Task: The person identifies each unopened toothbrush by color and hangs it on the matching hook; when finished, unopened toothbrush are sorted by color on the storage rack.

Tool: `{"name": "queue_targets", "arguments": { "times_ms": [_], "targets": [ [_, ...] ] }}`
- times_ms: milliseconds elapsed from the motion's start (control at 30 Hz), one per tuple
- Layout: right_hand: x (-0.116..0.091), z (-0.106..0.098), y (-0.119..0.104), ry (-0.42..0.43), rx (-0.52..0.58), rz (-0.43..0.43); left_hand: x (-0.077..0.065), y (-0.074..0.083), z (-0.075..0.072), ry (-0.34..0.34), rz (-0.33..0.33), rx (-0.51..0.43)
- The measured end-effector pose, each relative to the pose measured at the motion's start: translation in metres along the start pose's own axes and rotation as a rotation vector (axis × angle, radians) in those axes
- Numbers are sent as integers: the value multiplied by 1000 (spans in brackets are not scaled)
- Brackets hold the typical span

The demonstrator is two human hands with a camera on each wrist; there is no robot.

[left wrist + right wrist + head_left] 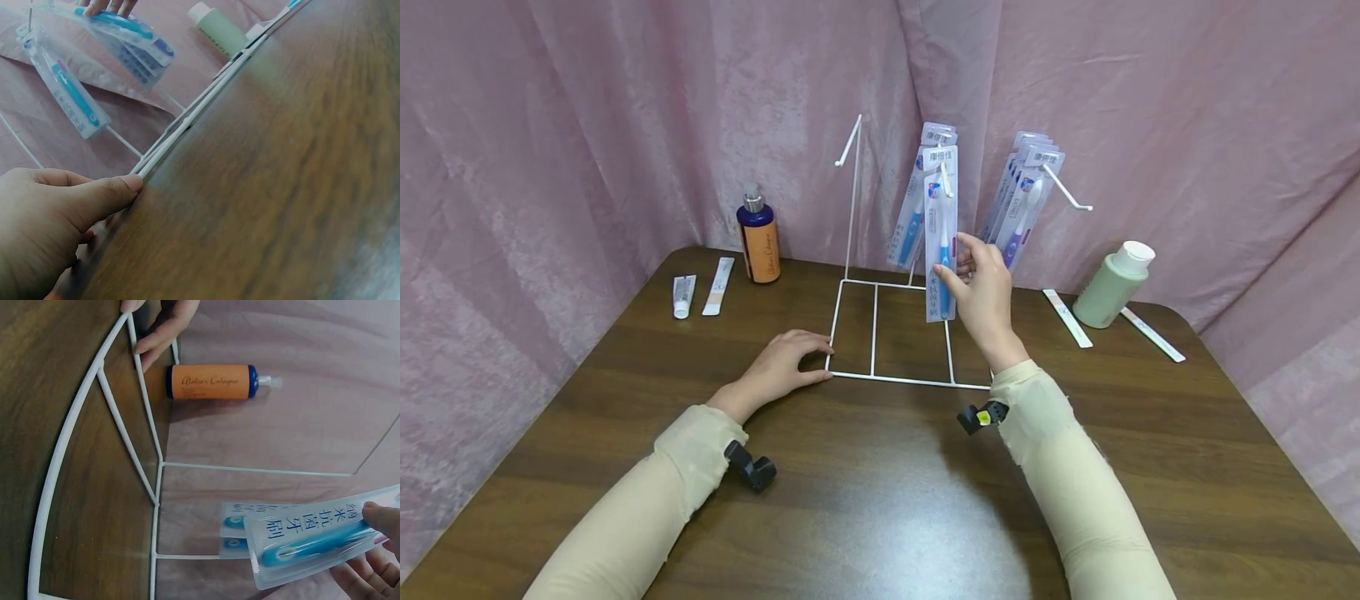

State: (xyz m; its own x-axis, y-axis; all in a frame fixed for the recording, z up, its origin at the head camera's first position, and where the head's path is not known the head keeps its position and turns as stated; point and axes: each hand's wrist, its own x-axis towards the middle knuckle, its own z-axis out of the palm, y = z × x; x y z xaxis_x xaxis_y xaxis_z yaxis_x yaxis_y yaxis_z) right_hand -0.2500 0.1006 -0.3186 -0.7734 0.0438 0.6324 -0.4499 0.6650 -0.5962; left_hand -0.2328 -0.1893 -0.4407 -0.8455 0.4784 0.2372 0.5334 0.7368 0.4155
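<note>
My right hand (983, 292) pinches the lower edge of a packaged blue toothbrush (942, 237) in front of the white wire rack (910, 382). The tip of the middle hook (947, 182) shows in front of the upper part of this pack. Behind it, further blue toothbrush packs (907, 218) hang in the middle. On the right hook (1067, 187), several packs hang, the front one a purple toothbrush (1024, 204). The left hook (848, 146) carries nothing. My left hand (782, 364) grips the front left corner of the rack's base, thumb at the corner (140, 178).
To the left stand a blue bottle with an orange label (762, 242), a small tube (683, 296) and a slim sachet (718, 286). At right are a green bottle (1108, 292) and two slim sachets (1067, 318). A pink curtain (700, 125) hangs behind the table.
</note>
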Motion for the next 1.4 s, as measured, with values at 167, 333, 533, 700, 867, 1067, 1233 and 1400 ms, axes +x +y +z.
{"name": "queue_targets", "arguments": {
  "times_ms": [167, 333, 533, 700, 867, 1067, 1233, 1400],
  "targets": [
    [8, 11, 5, 21, 21, 16, 0, 1, -1, -1, -1, 7],
    [16, 19, 7, 25, 41, 51, 0, 1, 0, -11, -8, 14],
    [26, 28, 12, 37, 40, 74, -1, 1, 0, 3, 8, 21],
    [30, 33, 12, 28, 42, 106, -1, 1, 1, 16, 29, 20],
    [33, 35, 11, 5, 14, 116, -1, 0, 0, 14, 23, 17],
    [37, 33, 12, -8, -3, 125, 1, -1, 0, 20, 30, 17],
    [39, 31, 13, -24, -6, 135, 1, -2, 0, 14, 25, 18],
    [37, 27, 13, -21, -21, 143, 0, -1, 0, 9, 19, 8]
  ]
}}
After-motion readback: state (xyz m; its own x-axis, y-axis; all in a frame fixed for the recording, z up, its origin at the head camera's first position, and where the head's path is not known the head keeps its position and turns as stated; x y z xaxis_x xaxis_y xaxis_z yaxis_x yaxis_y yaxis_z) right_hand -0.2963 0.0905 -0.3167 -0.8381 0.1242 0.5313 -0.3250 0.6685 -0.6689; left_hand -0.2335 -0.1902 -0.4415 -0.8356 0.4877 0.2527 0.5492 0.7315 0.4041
